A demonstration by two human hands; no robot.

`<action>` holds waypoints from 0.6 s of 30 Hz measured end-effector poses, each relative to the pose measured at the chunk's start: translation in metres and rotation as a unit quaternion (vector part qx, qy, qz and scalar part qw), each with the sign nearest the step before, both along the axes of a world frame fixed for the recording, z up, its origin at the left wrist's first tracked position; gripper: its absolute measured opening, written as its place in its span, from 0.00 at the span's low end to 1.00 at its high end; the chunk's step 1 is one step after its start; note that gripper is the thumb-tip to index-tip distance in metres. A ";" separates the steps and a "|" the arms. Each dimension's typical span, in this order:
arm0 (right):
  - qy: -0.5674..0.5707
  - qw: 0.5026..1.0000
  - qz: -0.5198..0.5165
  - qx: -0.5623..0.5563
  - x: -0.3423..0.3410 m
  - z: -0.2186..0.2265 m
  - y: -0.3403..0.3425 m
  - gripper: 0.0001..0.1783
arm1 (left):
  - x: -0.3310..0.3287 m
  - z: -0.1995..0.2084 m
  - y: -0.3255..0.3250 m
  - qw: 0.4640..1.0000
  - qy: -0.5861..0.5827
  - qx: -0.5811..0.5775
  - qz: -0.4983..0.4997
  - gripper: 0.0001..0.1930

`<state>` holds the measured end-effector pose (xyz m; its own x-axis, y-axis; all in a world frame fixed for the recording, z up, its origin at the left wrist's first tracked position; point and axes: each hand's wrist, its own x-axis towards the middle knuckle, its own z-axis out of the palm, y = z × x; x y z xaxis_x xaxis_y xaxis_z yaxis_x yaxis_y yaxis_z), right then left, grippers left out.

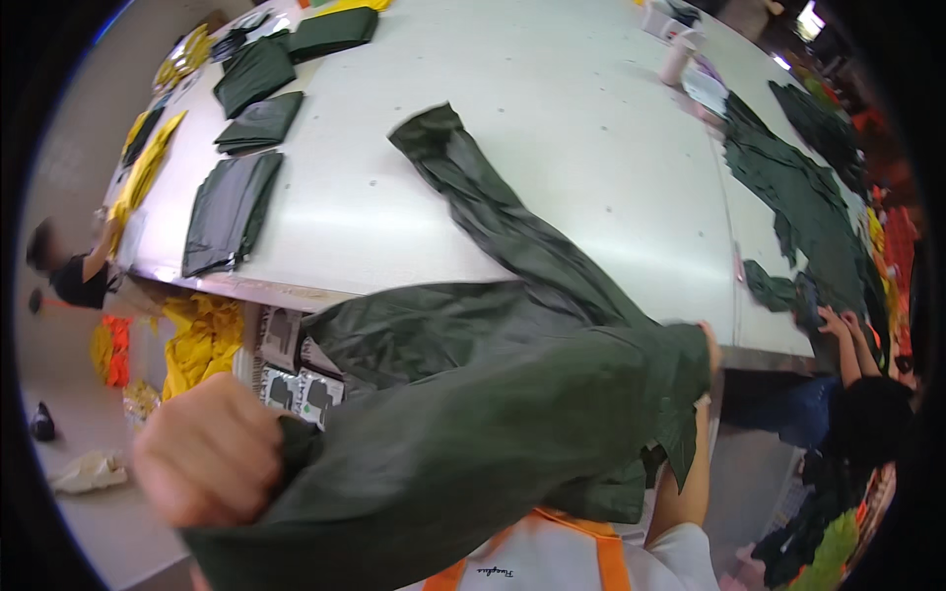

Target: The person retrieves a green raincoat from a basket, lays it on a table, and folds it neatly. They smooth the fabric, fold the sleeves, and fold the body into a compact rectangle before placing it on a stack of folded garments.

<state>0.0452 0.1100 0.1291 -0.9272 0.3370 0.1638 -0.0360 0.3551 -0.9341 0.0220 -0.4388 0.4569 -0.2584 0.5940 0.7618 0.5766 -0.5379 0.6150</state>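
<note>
A dark green, slightly shiny rain garment (473,394) is stretched between my two hands in front of my body. My left hand (209,451), low on the left and a little blurred, is closed in a fist on one end of it. At the other end, by the table edge, my right hand (711,350) grips a folded-over part; most of its fingers are hidden behind the cloth. One long narrow sleeve or leg of the garment runs away from me and lies across the white table (591,148).
Folded dark green garments (234,212) lie along the table's left side, near yellow ones (148,177). Printed packets (296,389) and yellow cloth (204,335) sit below the edge. A person (79,271) is at far left; another person (867,414) at right handles dark green cloth (803,197).
</note>
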 end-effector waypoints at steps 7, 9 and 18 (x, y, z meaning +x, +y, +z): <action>0.040 0.864 -0.295 0.405 0.194 0.203 0.131 0.15 | 0.011 -0.042 0.028 0.976 0.029 -0.131 0.174 0.07; 0.054 0.837 -0.363 0.405 0.181 0.266 0.145 0.17 | 0.022 -0.049 0.017 0.950 -0.009 -0.144 0.276 0.05; 0.194 0.958 -0.014 0.210 -0.253 0.357 -0.062 0.30 | 0.083 -0.132 -0.065 0.758 -0.380 -0.225 0.480 0.15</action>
